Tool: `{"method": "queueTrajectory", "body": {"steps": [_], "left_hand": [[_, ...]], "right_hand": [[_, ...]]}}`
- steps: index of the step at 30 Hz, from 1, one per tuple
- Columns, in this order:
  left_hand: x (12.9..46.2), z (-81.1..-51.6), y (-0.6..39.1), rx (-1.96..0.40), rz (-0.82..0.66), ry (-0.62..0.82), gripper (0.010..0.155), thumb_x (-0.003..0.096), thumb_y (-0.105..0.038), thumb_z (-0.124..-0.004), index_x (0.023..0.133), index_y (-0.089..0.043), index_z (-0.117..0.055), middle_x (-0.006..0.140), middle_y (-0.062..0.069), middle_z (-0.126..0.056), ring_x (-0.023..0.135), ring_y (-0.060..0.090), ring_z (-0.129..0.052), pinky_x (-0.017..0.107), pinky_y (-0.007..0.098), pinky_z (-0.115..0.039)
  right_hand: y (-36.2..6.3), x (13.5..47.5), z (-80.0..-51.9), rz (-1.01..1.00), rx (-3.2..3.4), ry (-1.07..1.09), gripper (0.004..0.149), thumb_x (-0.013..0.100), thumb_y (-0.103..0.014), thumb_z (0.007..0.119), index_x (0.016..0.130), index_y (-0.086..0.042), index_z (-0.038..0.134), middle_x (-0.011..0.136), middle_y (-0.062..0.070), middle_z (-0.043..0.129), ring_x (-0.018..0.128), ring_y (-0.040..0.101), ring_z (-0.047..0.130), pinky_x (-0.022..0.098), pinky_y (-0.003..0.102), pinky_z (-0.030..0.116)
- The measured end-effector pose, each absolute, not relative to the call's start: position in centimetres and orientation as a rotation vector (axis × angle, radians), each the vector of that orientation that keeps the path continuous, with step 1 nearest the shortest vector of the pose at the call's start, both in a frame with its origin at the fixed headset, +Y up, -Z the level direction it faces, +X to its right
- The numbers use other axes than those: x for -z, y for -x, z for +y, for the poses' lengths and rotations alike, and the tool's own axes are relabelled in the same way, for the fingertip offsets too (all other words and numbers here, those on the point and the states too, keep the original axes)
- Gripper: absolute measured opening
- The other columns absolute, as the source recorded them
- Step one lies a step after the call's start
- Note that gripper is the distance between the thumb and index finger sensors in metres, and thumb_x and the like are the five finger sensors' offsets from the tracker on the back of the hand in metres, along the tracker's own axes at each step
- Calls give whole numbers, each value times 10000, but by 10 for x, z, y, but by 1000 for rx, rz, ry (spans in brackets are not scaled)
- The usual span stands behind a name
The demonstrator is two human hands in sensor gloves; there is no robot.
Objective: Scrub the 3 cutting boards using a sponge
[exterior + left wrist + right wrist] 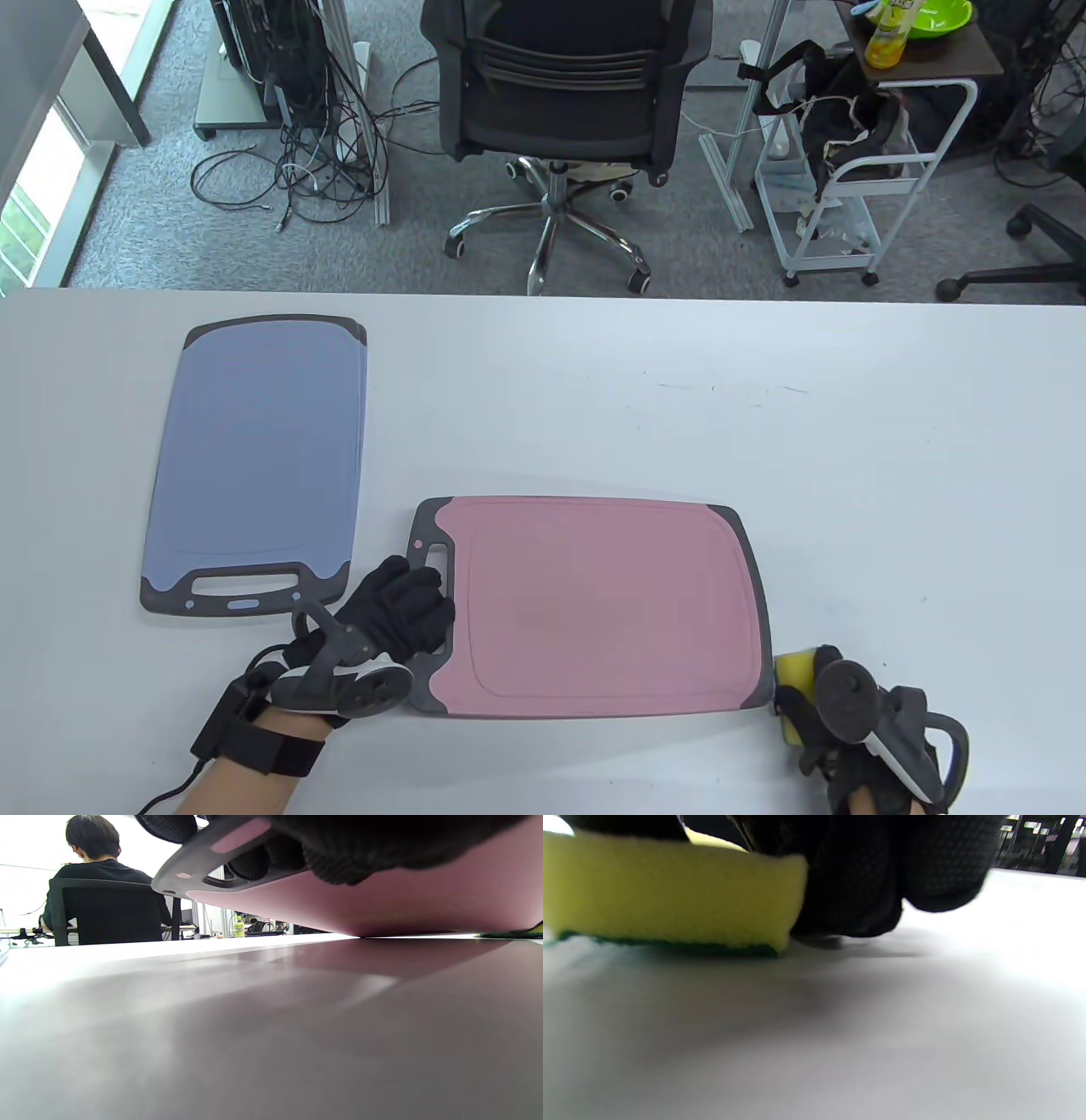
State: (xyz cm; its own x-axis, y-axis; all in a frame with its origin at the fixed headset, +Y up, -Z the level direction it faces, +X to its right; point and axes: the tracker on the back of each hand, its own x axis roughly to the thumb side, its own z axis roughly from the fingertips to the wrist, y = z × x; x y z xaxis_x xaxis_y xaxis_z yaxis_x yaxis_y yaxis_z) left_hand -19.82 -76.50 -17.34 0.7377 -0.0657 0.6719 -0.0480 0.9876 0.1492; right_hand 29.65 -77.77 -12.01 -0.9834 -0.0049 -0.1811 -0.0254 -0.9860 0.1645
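Note:
A pink cutting board [594,603] lies near the table's front, its grey handle end to the left. My left hand [420,607] grips that handle end. In the left wrist view the fingers [254,861] curl under the handle slot and the pink cutting board [403,904] is tilted, with the handle end raised and the far edge on the table. A blue cutting board [259,450] lies flat at the left. My right hand [814,705] holds a yellow sponge [796,671] beside the pink board's right front corner. The sponge [670,891] rests green side down on the table, fingers [861,878] round it.
The white table [848,467] stretches bare to the right and behind the pink board. Beyond its far edge stand an office chair [564,85] and a white cart [848,170]. A person [93,857] sits with their back turned in the left wrist view.

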Motion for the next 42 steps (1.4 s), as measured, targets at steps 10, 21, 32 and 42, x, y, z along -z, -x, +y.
{"method": "queueTrajectory", "body": {"steps": [10,21,32,42], "left_hand": [[231,-740,182,221,-700,-280,437,550,-389,-806,928,-353,-590,953,-130,-733,1059,145,-747,800,556,-607],[361,-743,171,420,-563,-189,473,552,-403,-805,936,-380,-531,990,-167,-685,1095,107,-705,810,536,-608],[408,-776,160,682,-457,-62,689,505,-433,-887,996,-398,-406,1085,-196,-581,1148,118,-629,814,440,-632],[420,-781,156,675,-391,134,846,490,-348,-888,1106,-342,-307,1207,-130,-473,1155,268,-595,802,532,-612]], "right_hand": [[-298,124,-767,46,-3019,230,776,454,-607,745,1032,-101,635,711,77,886,507,220,932,458,457,803],[-308,120,-761,-45,-2904,249,773,459,-602,742,1033,-95,633,713,84,884,509,224,930,459,461,799],[-306,120,-762,-49,-2891,238,774,460,-602,741,1036,-98,629,724,84,881,519,229,929,464,464,797],[-309,119,-763,-52,-2880,262,772,459,-601,742,1035,-97,632,723,84,882,519,229,929,464,464,797]]}}
